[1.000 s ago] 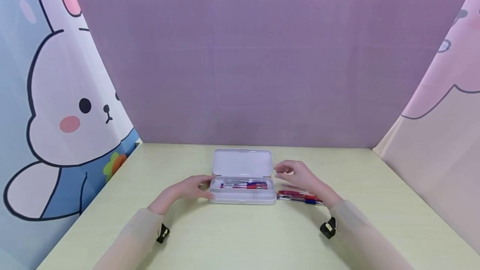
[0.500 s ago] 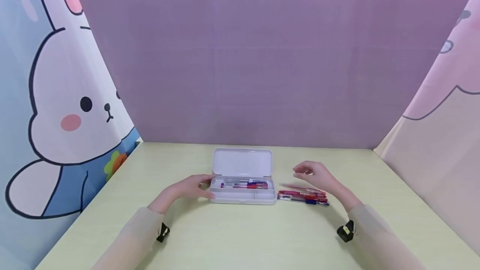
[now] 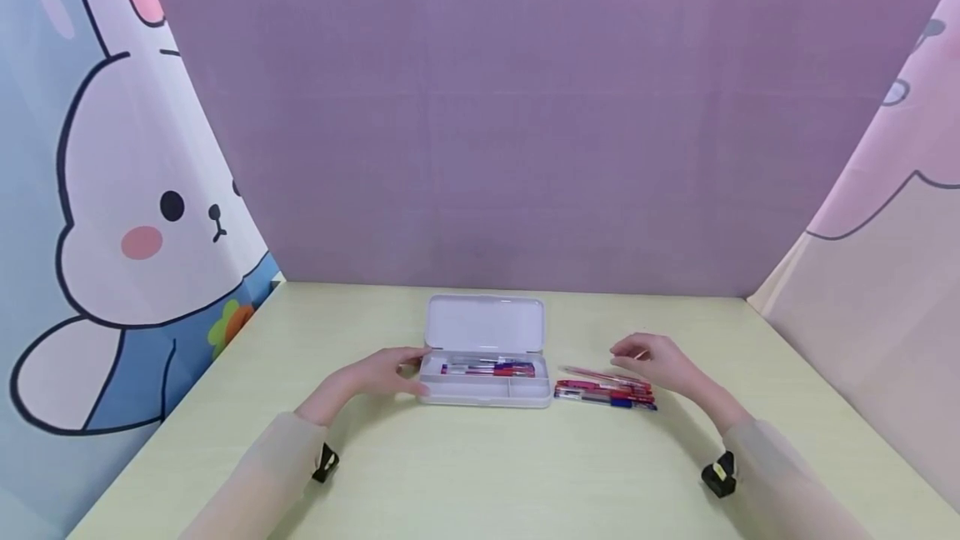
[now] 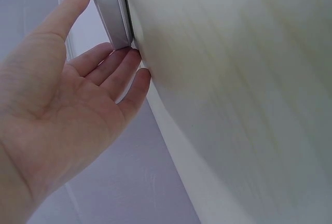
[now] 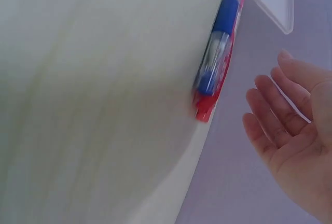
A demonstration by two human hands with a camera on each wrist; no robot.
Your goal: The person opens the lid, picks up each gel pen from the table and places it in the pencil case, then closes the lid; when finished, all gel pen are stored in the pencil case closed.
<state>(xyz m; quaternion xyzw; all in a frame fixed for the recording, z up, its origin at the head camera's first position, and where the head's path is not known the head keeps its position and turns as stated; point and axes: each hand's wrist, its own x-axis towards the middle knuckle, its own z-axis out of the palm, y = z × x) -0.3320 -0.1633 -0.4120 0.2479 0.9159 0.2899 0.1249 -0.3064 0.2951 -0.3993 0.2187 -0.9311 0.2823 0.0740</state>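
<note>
A white plastic pencil case [image 3: 465,391] lies on the table with its lid [image 3: 485,323] raised at the back. Several pens [image 3: 491,369] rest in its rear compartment; the front compartments hold nothing. My left hand [image 3: 384,372] steadies the case's left end, thumb at the front corner and fingers by the back corner. In the left wrist view, the fingertips [image 4: 136,55] touch the end wall. To the right of the case, red and blue pens [image 3: 606,392] lie in a loose row. My right hand [image 3: 660,360], fingers loosely bent and holding nothing, hovers just behind their right ends.
The pale wood table [image 3: 480,473] extends around the case and pens. A purple cloth backdrop [image 3: 480,123] rises at its far edge. Printed curtains [image 3: 150,257] hang on the left and right. Each wrist wears a small black camera mount [image 3: 718,475].
My right hand has moved right and slightly down, away from the case and past the loose pens, uncovering their right ends. My left hand has stayed on the case.
</note>
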